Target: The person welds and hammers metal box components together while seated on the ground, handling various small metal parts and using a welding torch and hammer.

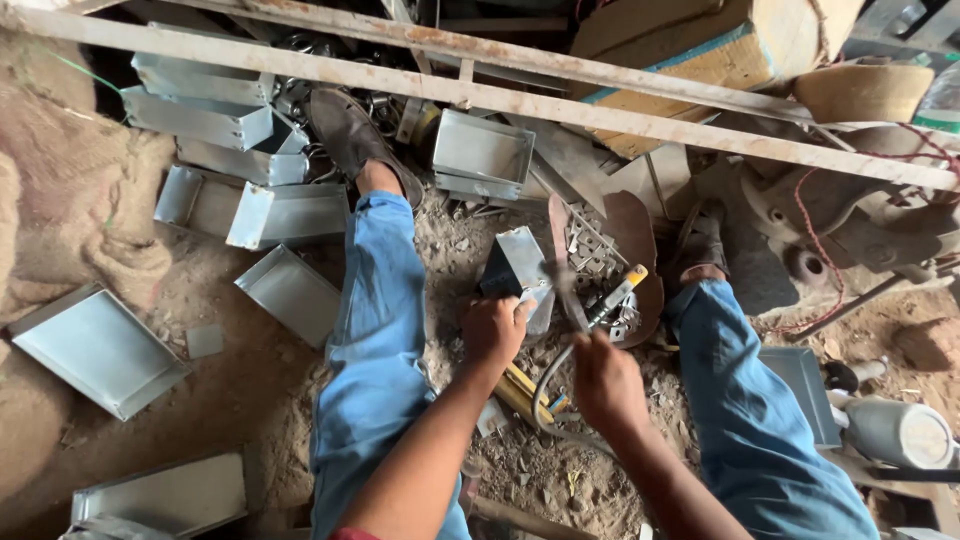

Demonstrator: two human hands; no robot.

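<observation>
Head view: left hand (492,330) grips folded grey sheet-metal box (525,268); right hand (603,382) closed around blurred dark tool (565,285) touching it.

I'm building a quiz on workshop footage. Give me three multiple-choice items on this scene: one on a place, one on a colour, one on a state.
1. Where is the small grey sheet-metal box that the left hand holds?
A. between the person's legs
B. on the wooden beam
C. on the burlap sack

2. What colour are the person's trousers?
A. black
B. blue
C. green

3. How is the right hand?
A. open and flat
B. resting on the knee
C. closed round a tool's handle

Answers: 1 A, the box sits above the dirt floor between both knees. 2 B, both legs show blue cloth. 3 C, the fingers wrap the handle.
</observation>
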